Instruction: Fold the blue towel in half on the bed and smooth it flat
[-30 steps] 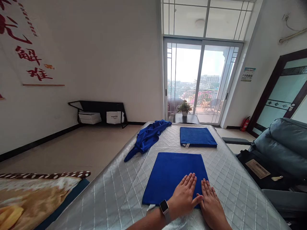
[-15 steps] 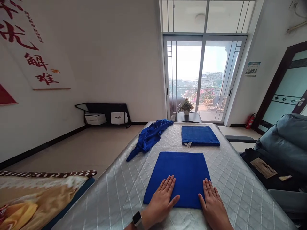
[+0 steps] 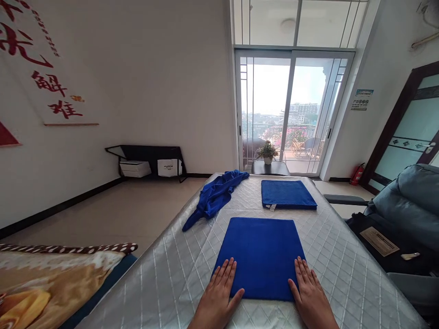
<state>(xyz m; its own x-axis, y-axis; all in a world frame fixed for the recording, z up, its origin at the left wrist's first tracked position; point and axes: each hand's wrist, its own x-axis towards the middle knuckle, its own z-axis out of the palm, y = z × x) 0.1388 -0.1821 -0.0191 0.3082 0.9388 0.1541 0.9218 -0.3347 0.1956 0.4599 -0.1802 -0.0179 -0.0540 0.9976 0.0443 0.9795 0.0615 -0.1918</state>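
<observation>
A folded blue cloth [image 3: 262, 256] lies flat and square on the silver quilted table cover [image 3: 164, 274], close to me. On its left edge rests my left hand [image 3: 219, 292], flat with the thumb spread away from the fingers. My right hand [image 3: 310, 288] lies flat along the right edge, fingers stretched out, thumb toward the cloth. Farther back sits a neat stack of folded blue cloth [image 3: 288, 194] with a small white label at its front. To its left, a crumpled blue cloth [image 3: 214, 198] runs along the table's far left side.
A grey armchair [image 3: 408, 205] holding a black item and a brown card stands at the right. A patterned blanket [image 3: 68, 274] fills the lower left. Beyond the table are a potted plant [image 3: 268, 152], a sliding glass door [image 3: 264, 100] and a low black rack [image 3: 151, 155].
My left hand has slid left across the cloth to its left edge. My right hand stays at the right edge. The view has shifted slightly.
</observation>
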